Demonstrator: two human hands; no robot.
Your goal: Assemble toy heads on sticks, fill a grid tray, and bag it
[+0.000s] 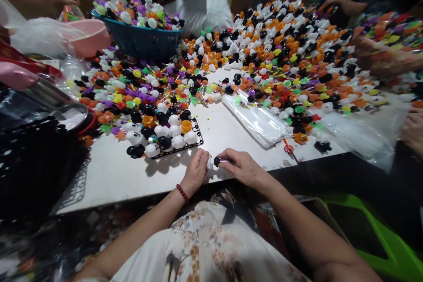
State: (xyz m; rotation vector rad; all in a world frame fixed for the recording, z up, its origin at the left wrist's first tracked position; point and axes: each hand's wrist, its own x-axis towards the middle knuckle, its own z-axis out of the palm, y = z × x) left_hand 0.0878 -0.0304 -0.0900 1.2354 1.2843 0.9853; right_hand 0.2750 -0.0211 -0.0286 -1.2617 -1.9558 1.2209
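Near the table's front edge, my left hand [197, 168] is closed on a small white plastic piece [209, 163], most of it hidden by the fingers. Facing it, my right hand [243, 166] pinches a thin shiny tube with a black round end [217, 161]. That black end points at the white piece, and whether they touch I cannot tell. Just beyond my left hand lies a black grid tray [199, 134] with black, white and orange round plastic figures standing in it. A stack of clear plastic bags [256, 121] lies beyond my right hand.
A large heap of small colourful figures [280, 39] covers the table's far side. A blue basket [142, 42] full of them stands behind, beside a pink basin [89, 37]. Black grid trays [39, 158] are piled left. Co-workers' hands [345, 4] show right and left. A green stool [363, 229] stands lower right.
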